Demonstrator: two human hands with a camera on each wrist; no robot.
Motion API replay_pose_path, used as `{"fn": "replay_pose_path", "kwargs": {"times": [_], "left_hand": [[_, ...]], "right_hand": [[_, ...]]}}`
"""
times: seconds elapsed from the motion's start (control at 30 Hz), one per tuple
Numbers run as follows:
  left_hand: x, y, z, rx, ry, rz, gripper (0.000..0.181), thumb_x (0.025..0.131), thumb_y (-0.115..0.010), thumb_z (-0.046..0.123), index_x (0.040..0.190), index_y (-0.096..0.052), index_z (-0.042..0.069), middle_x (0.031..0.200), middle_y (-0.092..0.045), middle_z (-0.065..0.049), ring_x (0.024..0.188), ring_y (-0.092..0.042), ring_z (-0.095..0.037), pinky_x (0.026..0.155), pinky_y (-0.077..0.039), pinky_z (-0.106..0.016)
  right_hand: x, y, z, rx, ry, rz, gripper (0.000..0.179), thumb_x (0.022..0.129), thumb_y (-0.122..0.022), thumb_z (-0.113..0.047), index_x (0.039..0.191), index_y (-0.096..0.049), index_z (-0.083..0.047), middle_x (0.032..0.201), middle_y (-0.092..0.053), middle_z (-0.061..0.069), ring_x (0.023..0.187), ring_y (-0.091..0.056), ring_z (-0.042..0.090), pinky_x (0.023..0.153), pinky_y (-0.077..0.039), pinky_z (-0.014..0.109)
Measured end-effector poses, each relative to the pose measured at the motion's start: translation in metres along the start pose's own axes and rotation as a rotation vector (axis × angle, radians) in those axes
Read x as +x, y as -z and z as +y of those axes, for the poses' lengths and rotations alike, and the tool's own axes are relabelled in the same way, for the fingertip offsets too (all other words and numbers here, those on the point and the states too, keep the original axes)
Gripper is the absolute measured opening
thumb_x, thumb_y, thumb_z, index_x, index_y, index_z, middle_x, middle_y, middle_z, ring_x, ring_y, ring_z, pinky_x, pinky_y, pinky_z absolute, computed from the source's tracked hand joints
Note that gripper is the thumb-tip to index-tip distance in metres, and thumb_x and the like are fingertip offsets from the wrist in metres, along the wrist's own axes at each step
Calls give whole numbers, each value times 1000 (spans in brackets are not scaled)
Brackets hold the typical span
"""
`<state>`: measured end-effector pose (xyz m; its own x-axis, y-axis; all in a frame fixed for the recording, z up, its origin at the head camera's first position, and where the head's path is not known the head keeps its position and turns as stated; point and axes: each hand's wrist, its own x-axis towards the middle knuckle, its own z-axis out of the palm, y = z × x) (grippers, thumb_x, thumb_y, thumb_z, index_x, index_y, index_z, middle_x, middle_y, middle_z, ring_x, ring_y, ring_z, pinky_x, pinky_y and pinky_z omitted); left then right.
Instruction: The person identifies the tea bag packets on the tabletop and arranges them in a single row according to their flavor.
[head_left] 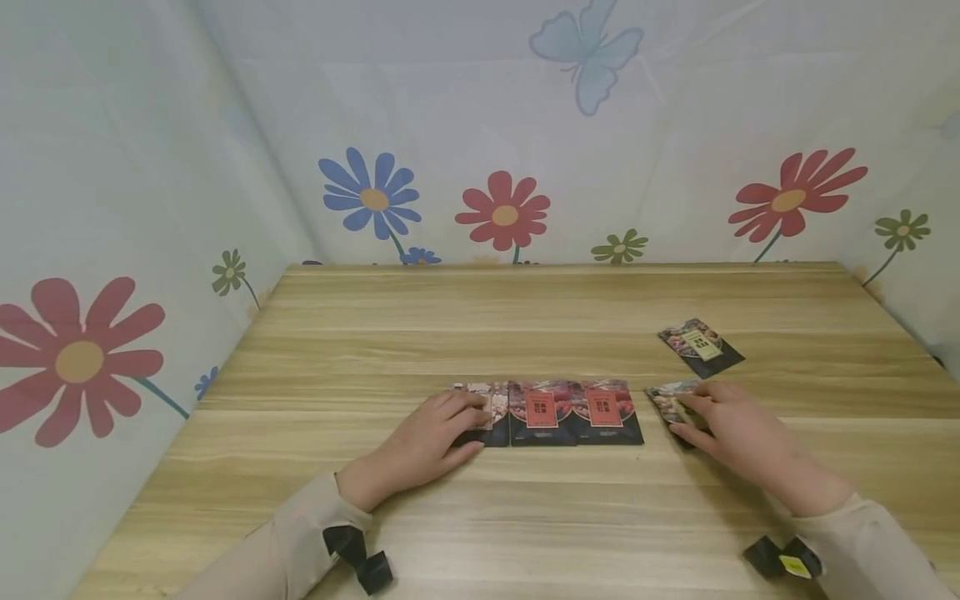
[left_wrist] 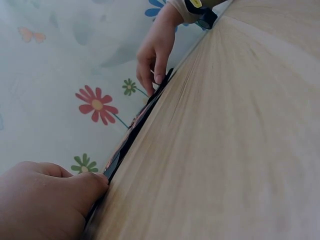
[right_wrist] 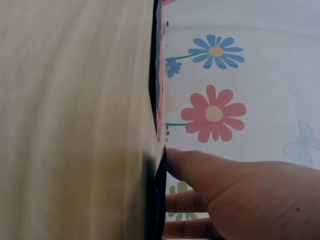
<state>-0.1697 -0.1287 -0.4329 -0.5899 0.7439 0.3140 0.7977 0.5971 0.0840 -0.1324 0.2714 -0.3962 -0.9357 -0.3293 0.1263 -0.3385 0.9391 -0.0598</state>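
Three dark snack packets (head_left: 573, 412) with red labels lie side by side in a row at the middle of the wooden table (head_left: 525, 325). My left hand (head_left: 468, 421) rests flat on the leftmost packet (head_left: 491, 398), fingers straight. The left wrist view shows that hand (left_wrist: 47, 202) beside the packets' edge (left_wrist: 132, 132). A fourth packet (head_left: 666, 397) lies apart to the right of the row. My right hand (head_left: 693, 417) lies on it with straight fingers and the thumb at its near edge. In the right wrist view the fingers (right_wrist: 200, 172) touch its dark edge (right_wrist: 160, 200).
One more packet (head_left: 701, 346) with a yellow-green label lies alone beyond the right hand. Flower-printed cloth walls (head_left: 502, 208) close in the table at the left, back and right. Bare wood runs along the table's far half and its near edge.
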Motion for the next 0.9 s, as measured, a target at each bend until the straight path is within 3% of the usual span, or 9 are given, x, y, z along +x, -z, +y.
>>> {"fn": "replay_pose_path", "kwargs": {"times": [0.3, 0.9], "left_hand": [[0, 1, 0, 0, 4, -5, 33, 93, -61, 34, 119, -63, 15, 130, -57, -6, 123, -53, -26, 109, -43, -42], [0, 1, 0, 10, 0, -2, 32, 93, -61, 34, 119, -63, 15, 129, -58, -6, 123, -53, -26, 108, -43, -42]], "right_hand": [[2, -2, -7, 10, -42, 3, 48, 88, -67, -34, 117, -65, 4, 110, -62, 23, 105, -58, 40, 93, -48, 57], [6, -5, -16, -5, -36, 63, 46, 87, -68, -34, 111, -66, 5, 104, -63, 20, 97, -60, 36, 90, -50, 53]]}}
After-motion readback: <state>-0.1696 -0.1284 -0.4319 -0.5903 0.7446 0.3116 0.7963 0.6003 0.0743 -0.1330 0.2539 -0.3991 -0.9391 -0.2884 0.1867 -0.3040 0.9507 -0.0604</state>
